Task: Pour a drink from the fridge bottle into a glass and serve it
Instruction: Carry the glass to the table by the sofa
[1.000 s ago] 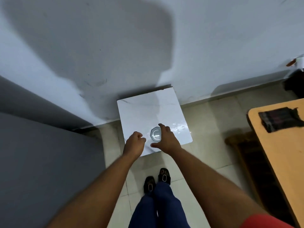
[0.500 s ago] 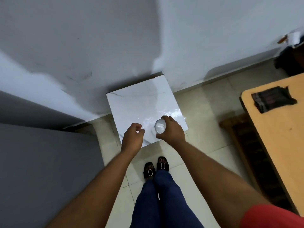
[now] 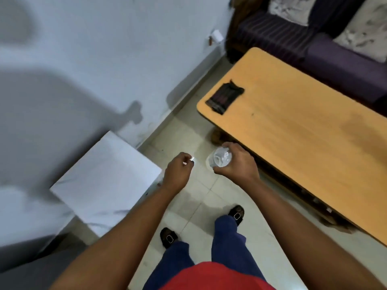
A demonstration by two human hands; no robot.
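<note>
A clear faceted glass point(image 3: 219, 159) is gripped from the side by my right hand point(image 3: 236, 162), held above the tiled floor beside the edge of the wooden table point(image 3: 303, 132). I look down into its mouth; whether it holds liquid I cannot tell. My left hand point(image 3: 178, 171) hangs a little to the left of the glass with its fingers curled in, and nothing clearly shows in it. No bottle is in view.
A white marble-topped stand point(image 3: 104, 181) sits at the left against the wall. A dark folded cloth point(image 3: 225, 98) lies on the table's near end. A purple sofa point(image 3: 335, 49) stands behind the table. My feet are on the pale floor tiles point(image 3: 188, 139).
My right hand has lifted the glass off the white stand and carried it right, toward the wooden table. My view has turned right, and my left hand has come along.
</note>
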